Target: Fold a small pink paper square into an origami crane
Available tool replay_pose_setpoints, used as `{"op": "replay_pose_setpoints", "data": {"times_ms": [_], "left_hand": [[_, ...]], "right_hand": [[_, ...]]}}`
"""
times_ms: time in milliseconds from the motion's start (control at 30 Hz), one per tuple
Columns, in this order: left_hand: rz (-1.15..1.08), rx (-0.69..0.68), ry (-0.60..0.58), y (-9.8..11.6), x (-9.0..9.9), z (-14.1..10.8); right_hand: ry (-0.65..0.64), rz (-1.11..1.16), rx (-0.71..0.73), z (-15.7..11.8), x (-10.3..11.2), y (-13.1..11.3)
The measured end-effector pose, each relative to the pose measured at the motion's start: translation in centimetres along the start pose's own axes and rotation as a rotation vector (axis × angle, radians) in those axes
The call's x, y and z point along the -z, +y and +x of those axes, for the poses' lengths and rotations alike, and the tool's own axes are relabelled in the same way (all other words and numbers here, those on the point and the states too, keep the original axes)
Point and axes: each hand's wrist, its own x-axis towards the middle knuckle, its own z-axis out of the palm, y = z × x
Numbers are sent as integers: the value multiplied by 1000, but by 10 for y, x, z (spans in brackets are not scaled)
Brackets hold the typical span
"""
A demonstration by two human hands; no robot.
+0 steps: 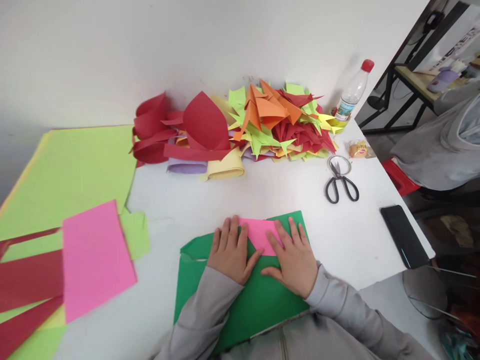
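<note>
A small pink sheet of paper [258,232], folded along at least one edge, lies on a green sheet [247,320] at the table's front edge. My left hand [230,252] presses on the left part of the pink paper, its fingers stretched forward and its thumb pointing right. Flat on the right part rests my right hand [294,260], fingers spread, thumb toward the left. Both palms face down, and part of the pink paper is hidden under them. A larger pink sheet [98,260] lies off to the left.
Lime-green sheets [86,170] and dark red strips [33,280] cover the left side. Along the wall lie red paper pieces [206,122] and folded orange shapes [266,107]. Scissors [339,182], a bottle [350,95], a wrapped snack [360,149] and a phone [404,236] are at right; a person [438,145] sits beyond.
</note>
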Motion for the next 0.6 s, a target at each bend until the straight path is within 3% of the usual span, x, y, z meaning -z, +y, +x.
{"op": "replay_pose_setpoints", "data": {"times_ms": [167, 267, 433, 600], "left_hand": [[39, -8, -80, -1, 13, 6], [50, -41, -52, 3, 19, 8], [-21, -223, -20, 14, 11, 4], [-15, -212, -43, 12, 7, 1]], "right_hand": [[-4, -1, 7, 2, -2, -1], [-2, 19, 21, 2, 2, -2], [-35, 35, 31, 3, 9, -2], [-31, 64, 43, 3, 9, 0]]}}
